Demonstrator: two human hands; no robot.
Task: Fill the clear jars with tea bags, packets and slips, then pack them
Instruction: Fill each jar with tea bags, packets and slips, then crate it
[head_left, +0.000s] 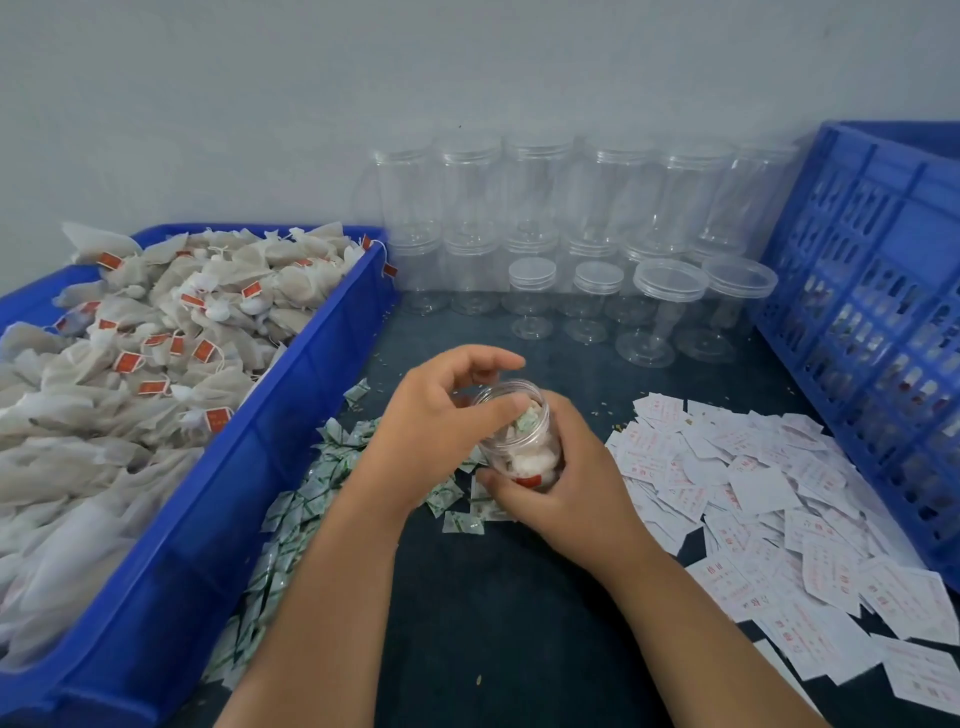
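Head view: we see the clear jar at the centre of the frame, held above the dark counter and tilted so its open mouth faces the upper left. White tea bags fill its lower part, and a green-and-white packet sits just inside the mouth.

The right grip wraps around the jar's body from below and from the right, fingers curled on the clear wall. The left grip arches over the mouth with curled fingers, and its thumb reaches to the rim beside the packet. We cannot tell whether it pinches anything.

Under and to the left of the hands, loose packets are strewn down the counter toward the lower left. At the right, white slips with red print lie in a wide overlapping heap.

A blue bin takes up the left side of the frame, heaped with tagged tea bags. Empty jars stand stacked in two tiers against the pale wall at the upper centre, with a few more on the counter in front of them. A blue slotted crate stands at the right edge, just behind the slips.
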